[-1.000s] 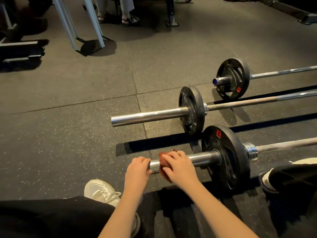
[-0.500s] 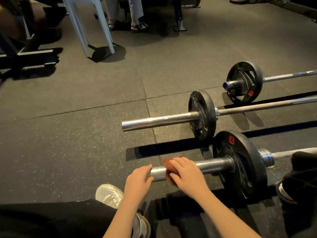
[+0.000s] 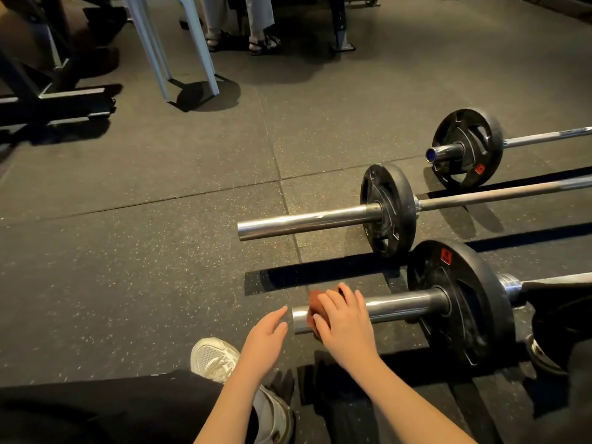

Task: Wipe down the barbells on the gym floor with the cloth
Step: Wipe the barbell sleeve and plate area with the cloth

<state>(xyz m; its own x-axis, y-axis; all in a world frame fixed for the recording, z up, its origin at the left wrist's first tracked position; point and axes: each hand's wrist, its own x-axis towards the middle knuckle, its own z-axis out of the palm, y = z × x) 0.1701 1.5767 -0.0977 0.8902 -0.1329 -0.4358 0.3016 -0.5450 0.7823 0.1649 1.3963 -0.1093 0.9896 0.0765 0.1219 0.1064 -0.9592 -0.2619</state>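
Gripping the red cloth (image 3: 315, 302) on the near barbell (image 3: 403, 304) with the right hand (image 3: 347, 322); left hand (image 3: 266, 334) loose, fingers straight, beside the barbell's end.

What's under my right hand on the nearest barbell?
A reddish-brown cloth, held by your right hand against the chrome sleeve near its end. The hand covers most of the cloth, so how far it wraps round cannot be seen.

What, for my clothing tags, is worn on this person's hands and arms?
Nothing that shows. The left hand and right hand are bare: no gloves, and no ring, watch or bracelet is visible. The left forearm and right forearm are uncovered down to the picture's lower edge, so no sleeve is seen.
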